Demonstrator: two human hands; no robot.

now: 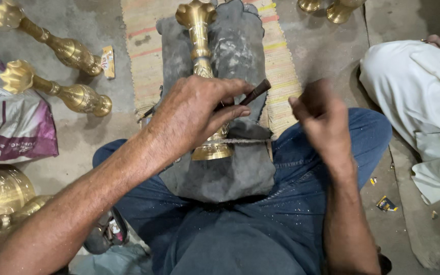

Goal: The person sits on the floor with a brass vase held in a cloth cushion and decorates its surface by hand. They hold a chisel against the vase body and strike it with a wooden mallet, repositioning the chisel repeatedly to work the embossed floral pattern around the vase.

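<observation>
Across your lap, a brass vase (pixel 202 76) lies lengthwise on a grey padded cloth (pixel 230 168), flared mouth pointing away and base toward you, so the cushion cradles it and a cord near the base seems to keep it from rolling. Your left hand (pixel 192 117) rests on its body, fingers curled shut around a slim dark tool (pixel 254 93). Your right hand (pixel 319 114) hovers just beside, blurred; its grip can't be made out.

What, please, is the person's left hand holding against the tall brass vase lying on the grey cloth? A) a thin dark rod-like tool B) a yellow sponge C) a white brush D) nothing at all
A: the left hand pinches a thin dark rod-like tool in its fingers, over the tall brass vase on the grey cloth.
</observation>
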